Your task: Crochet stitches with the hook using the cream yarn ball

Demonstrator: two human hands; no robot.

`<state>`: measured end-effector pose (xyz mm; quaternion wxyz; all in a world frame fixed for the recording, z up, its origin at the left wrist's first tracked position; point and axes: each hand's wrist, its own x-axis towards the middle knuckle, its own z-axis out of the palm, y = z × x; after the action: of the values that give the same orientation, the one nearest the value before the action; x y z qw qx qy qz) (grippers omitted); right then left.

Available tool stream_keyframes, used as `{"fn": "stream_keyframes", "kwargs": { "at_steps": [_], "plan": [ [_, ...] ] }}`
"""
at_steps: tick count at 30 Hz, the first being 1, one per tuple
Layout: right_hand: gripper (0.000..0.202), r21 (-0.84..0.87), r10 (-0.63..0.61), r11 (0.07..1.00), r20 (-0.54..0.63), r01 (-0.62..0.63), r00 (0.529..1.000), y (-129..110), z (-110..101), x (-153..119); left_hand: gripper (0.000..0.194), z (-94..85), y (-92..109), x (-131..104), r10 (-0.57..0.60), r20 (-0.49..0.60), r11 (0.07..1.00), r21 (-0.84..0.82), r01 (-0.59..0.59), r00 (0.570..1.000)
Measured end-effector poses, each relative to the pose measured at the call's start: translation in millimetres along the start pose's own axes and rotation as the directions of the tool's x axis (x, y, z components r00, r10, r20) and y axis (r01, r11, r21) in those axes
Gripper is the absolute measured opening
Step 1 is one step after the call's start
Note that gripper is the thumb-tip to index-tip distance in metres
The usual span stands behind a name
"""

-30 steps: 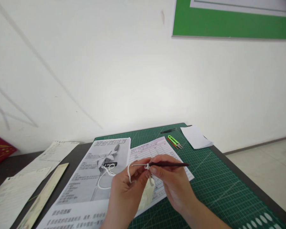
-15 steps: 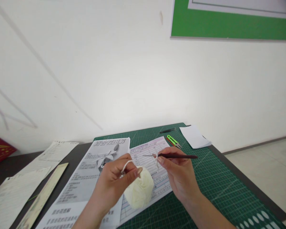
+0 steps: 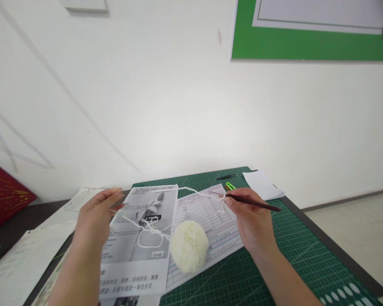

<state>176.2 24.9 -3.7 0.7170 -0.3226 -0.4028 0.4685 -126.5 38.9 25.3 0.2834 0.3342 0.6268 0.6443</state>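
Observation:
My right hand point(image 3: 253, 219) grips a crochet hook point(image 3: 258, 202) with a dark handle, its thin metal tip pointing left. White yarn point(image 3: 224, 204) is looped around the hook near my fingertips, and a short tail hangs below. Over on the left, my left hand point(image 3: 97, 216) is raised with thumb and fingers together on a strand of the yarn. Between the hands sits a cream ball of yarn point(image 3: 190, 247). Loose loops of yarn point(image 3: 151, 231) lie left of the ball, over a printed sheet point(image 3: 137, 272) with a flower picture.
Under the hands lies a green cutting mat point(image 3: 306, 255), with a lined form point(image 3: 191, 208) on it. Towards the back are dark tweezers point(image 3: 227, 176), green thread snips point(image 3: 230, 186) and a white paper point(image 3: 264, 185). Written sheets point(image 3: 28, 255) and a red object point(image 3: 6, 195) are at the left.
My left hand has moved left, away from the ball, drawing yarn out across the sheet. My right hand with the crochet hook has shifted slightly right and up. The view has tilted a little.

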Motion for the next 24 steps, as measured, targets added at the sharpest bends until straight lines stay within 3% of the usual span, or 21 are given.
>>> {"fn": "stream_keyframes", "kwargs": {
  "at_steps": [3, 8, 9, 10, 11, 12, 16, 21, 24],
  "plan": [
    [0.012, -0.159, -0.01, 0.987, 0.113, 0.028, 0.994, -5.1, 7.0, -5.4, 0.025, 5.6, -0.8, -8.0, 0.072, 0.018, 0.992, 0.106, -0.073, 0.997],
    [0.012, -0.221, 0.029, 0.975, 0.216, 0.02, 0.976, -6.5, 25.7, -9.0, 0.016, 35.3, 17.0, -65.9, 0.312, 0.097, 0.923, 0.202, -0.326, 0.945],
    [0.013, -0.21, 0.042, 0.978, 0.22, 0.005, 0.975, -5.2, 29.6, -8.2, 0.01, 42.5, 19.9, -77.6, 0.347, 0.162, 0.909, 0.186, -0.374, 0.924],
    [0.013, -0.198, 0.055, 0.98, 0.229, -0.009, 0.972, -3.6, 33.3, -7.3, 0.007, 49.3, 21.6, -87.4, 0.359, 0.324, 0.898, 0.136, -0.419, 0.875],
    [0.013, -0.174, 0.074, 0.984, 0.235, -0.033, 0.969, -1.9, 36.8, -6.5, 0.007, 55.4, 22.2, -94.8, 0.277, 0.492, 0.93, 0.081, -0.36, 0.825],
    [0.013, -0.151, 0.087, 0.987, 0.24, -0.052, 0.967, -0.1, 39.8, -5.9, 0.012, 60.7, 21.6, -99.7, 0.171, 0.565, 0.973, 0.03, -0.228, 0.807],
    [0.012, -0.1, 0.098, 0.992, 0.263, -0.074, 0.96, 6.9, 46.7, -6.8, 0.025, 71.5, 14.1, -102.1, 0.045, 0.614, 0.999, -0.022, -0.04, 0.788],
    [0.013, -0.044, 0.104, 0.994, 0.275, -0.096, 0.956, 17.0, 43.3, -8.7, 0.031, 74.0, 5.6, -99.0, -0.079, 0.699, 0.991, -0.022, 0.131, 0.711],
    [0.014, -0.035, 0.136, 0.991, 0.275, -0.132, 0.952, 21.1, 38.7, -8.2, 0.03, 75.1, 0.0, -100.1, -0.123, 0.691, 0.983, -0.012, 0.181, 0.713]
  ]
}}
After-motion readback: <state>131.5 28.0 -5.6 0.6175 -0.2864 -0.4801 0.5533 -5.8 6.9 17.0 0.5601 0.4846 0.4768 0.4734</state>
